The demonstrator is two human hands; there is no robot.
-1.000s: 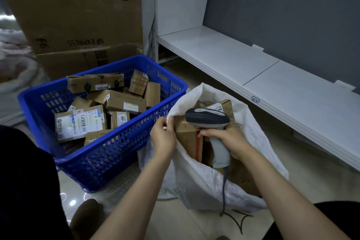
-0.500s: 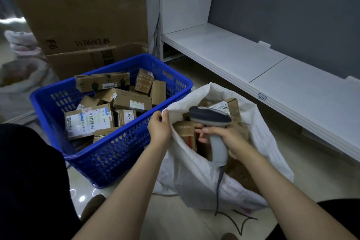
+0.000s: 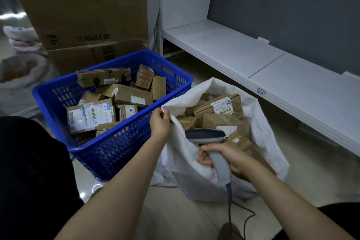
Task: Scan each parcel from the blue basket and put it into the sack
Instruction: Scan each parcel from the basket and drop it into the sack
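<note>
With the last box (image 3: 188,122) now dropped in, brown cardboard parcels (image 3: 133,96) wait in the blue plastic basket (image 3: 109,148) left of the white woven sack (image 3: 194,171), whose rim the left hand (image 3: 160,122) pinches, the right hand (image 3: 231,157) gripping the grey scanner (image 3: 205,135) above it.

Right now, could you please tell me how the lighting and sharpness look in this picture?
Head view: dim, bluish light; the far-left bag is smeared; glare spots sit on the glossy floor beside the blue basket; the dark clothing at lower left loses all detail; the scanner is sharp.
</note>
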